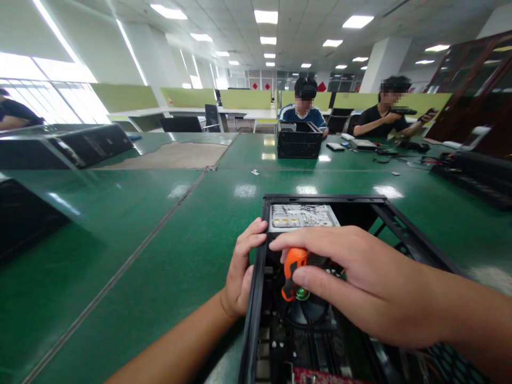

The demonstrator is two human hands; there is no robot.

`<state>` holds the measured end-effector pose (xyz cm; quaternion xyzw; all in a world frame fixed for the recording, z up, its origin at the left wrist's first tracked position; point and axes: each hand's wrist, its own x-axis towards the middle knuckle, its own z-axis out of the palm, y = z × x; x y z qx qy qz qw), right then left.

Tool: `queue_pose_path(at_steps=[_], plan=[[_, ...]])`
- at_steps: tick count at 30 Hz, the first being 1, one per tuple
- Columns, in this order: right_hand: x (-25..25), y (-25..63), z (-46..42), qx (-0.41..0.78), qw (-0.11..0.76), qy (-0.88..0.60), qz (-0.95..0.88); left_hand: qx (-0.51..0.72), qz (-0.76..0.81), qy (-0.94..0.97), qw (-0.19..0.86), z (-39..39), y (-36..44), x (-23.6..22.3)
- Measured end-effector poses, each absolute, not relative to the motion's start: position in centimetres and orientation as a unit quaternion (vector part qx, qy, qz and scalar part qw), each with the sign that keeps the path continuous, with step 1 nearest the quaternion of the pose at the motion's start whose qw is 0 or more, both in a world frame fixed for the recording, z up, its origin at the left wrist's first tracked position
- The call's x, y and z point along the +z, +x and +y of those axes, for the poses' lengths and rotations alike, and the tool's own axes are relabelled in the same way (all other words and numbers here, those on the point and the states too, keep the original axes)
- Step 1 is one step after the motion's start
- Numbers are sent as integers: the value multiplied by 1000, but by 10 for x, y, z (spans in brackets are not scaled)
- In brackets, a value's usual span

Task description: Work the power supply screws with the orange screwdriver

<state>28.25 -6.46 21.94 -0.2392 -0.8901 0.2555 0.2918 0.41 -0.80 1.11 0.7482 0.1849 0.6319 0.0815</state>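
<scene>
An open black computer case (259, 288) lies on the green table in front of me. Inside it show a silver power supply (302, 216) at the far end, a round black cooling fan (306, 314) and part of a red circuit board (320, 376). My right hand (372, 282) reaches over the case from the right, its fingers closed around the orange and black handle of a screwdriver (295, 274). The screwdriver's tip is hidden. My left hand (242, 272) rests against the case's left wall, fingers extended along the edge.
Across the green table (180, 224), a person (304, 114) sits behind another black case (301, 143). A second person (386, 120) at the right holds a dark tool. More black cases (92, 144) stand at the left. Cables and parts (394, 152) lie at the far right.
</scene>
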Motion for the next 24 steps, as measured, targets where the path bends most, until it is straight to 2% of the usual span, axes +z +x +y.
queue_pose_path(at_steps=[7, 24], plan=[[228, 293, -63, 239, 361, -245, -868, 628, 190, 748, 98, -7, 2, 5], [219, 306, -55, 224, 346, -205, -888, 630, 191, 748, 81, -6, 3, 7]])
